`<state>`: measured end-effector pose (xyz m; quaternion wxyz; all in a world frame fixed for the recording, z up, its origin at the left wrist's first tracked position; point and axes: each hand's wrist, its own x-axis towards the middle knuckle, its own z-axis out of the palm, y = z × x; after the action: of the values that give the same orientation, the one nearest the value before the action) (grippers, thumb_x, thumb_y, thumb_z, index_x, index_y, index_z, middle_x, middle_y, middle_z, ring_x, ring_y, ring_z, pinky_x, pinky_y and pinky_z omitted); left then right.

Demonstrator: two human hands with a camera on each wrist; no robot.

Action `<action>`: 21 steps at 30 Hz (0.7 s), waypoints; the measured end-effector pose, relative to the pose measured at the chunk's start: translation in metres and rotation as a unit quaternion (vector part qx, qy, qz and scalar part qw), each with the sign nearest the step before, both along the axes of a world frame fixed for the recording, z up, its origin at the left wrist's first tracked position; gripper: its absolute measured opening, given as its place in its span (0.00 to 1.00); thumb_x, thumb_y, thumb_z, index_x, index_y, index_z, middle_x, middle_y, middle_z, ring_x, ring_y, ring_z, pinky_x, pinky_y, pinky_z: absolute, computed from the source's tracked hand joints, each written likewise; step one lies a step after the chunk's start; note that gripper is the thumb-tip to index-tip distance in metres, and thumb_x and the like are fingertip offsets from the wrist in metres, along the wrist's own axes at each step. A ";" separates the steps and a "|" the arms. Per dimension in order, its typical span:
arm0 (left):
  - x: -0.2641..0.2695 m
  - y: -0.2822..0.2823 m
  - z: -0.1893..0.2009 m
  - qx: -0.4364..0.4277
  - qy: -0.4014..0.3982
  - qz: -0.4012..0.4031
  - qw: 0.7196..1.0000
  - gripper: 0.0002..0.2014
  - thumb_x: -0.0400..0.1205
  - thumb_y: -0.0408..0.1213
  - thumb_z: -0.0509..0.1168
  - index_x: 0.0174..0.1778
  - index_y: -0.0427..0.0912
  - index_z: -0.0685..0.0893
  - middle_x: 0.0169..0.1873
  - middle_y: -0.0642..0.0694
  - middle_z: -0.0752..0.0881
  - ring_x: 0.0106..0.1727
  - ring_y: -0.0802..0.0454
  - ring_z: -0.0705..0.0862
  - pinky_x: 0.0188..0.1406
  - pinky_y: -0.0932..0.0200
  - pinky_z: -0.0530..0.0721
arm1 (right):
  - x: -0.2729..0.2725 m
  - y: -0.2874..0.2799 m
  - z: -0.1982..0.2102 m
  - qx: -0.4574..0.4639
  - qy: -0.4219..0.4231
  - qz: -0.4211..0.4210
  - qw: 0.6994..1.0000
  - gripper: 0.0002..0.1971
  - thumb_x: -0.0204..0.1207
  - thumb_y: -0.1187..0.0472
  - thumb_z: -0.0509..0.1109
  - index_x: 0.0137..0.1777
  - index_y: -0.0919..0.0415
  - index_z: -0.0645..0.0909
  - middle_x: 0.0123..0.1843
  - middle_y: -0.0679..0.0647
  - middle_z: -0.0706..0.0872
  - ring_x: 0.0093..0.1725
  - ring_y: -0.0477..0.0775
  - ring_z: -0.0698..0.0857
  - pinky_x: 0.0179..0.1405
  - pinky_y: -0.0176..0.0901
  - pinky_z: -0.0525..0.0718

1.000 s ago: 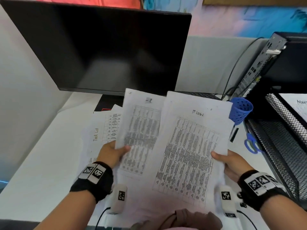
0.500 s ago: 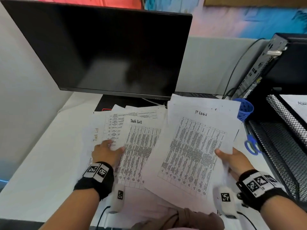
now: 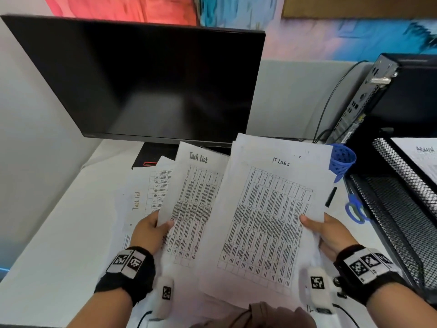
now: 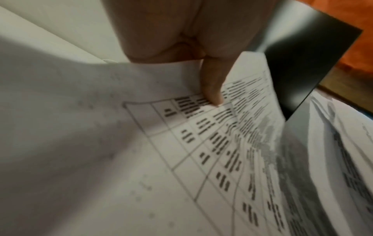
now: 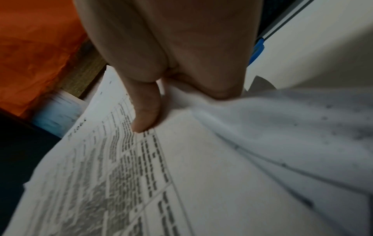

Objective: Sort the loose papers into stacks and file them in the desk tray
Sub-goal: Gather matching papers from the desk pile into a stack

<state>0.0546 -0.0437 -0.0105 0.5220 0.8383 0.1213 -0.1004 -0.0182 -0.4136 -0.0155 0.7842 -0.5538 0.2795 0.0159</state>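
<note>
My left hand (image 3: 156,227) pinches the left edge of a printed sheet headed "Task List" (image 3: 196,202), lifted off the desk; its thumb (image 4: 212,89) lies on top of the table print. My right hand (image 3: 316,229) pinches the right edge of a small stack headed "IT Logs" (image 3: 269,216), thumb (image 5: 145,115) on top and the other fingers hidden beneath. More loose papers (image 3: 142,200) lie flat under both, one also headed "Task List". The black mesh desk tray (image 3: 402,209) stands at the right, with a sheet (image 3: 423,155) in its upper tier.
A dark monitor (image 3: 146,81) stands behind the papers. A blue pen cup (image 3: 341,159), a black pen (image 3: 330,194) and blue scissors (image 3: 354,209) sit between the papers and the tray. A computer case (image 3: 369,98) with cables stands behind the tray.
My left hand laid down its earlier sheet, reached to the desk, and has now picked up a "Task List" sheet. The right hand kept its hold on the "IT Logs" stack, which shifted slightly.
</note>
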 end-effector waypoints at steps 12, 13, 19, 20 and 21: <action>-0.009 -0.047 0.029 -0.146 0.041 -0.067 0.986 0.10 0.72 0.52 0.68 0.44 0.55 0.90 0.43 0.48 0.92 0.49 0.43 0.89 0.57 0.36 0.84 | 0.025 0.037 0.032 0.070 -0.061 0.070 0.993 0.40 0.53 0.60 0.87 0.67 0.64 0.78 0.62 0.63 0.86 0.62 0.60 0.86 0.55 0.50 0.87; -0.011 -0.052 0.030 -0.162 0.054 -0.050 0.984 0.14 0.74 0.58 0.66 0.46 0.56 0.90 0.45 0.49 0.92 0.51 0.43 0.89 0.60 0.37 0.83 | 0.027 0.040 0.033 0.065 -0.069 0.065 0.993 0.31 0.64 0.66 0.79 0.69 0.64 0.76 0.64 0.62 0.85 0.63 0.60 0.85 0.54 0.47 0.87; -0.021 -0.068 0.050 -0.130 -0.042 -0.053 0.989 0.25 0.78 0.59 0.60 0.68 0.53 0.78 0.59 0.59 0.82 0.63 0.53 0.81 0.66 0.50 0.77 | 0.028 0.054 0.055 -0.049 -0.108 0.046 0.992 0.21 0.78 0.76 0.62 0.68 0.59 0.76 0.63 0.57 0.86 0.64 0.54 0.84 0.70 0.53 0.77; -0.018 -0.067 0.056 -0.107 -0.063 -0.071 0.990 0.20 0.77 0.56 0.64 0.63 0.54 0.80 0.53 0.59 0.85 0.57 0.57 0.83 0.59 0.53 0.80 | 0.028 0.056 0.064 -0.080 -0.119 0.042 0.989 0.20 0.79 0.75 0.62 0.65 0.56 0.78 0.61 0.53 0.87 0.62 0.50 0.85 0.68 0.49 0.78; -0.014 -0.066 0.061 -0.088 -0.081 -0.085 0.989 0.15 0.77 0.52 0.67 0.58 0.56 0.81 0.49 0.59 0.86 0.52 0.62 0.83 0.54 0.57 0.82 | 0.028 0.058 0.073 -0.121 -0.135 0.035 0.983 0.19 0.79 0.73 0.62 0.63 0.52 0.79 0.59 0.49 0.88 0.60 0.45 0.86 0.65 0.44 0.79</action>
<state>0.0411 -0.1096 0.0508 0.5914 0.8017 -0.0025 -0.0870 0.0097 -0.3560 0.0576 0.7411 -0.6508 0.1514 -0.0655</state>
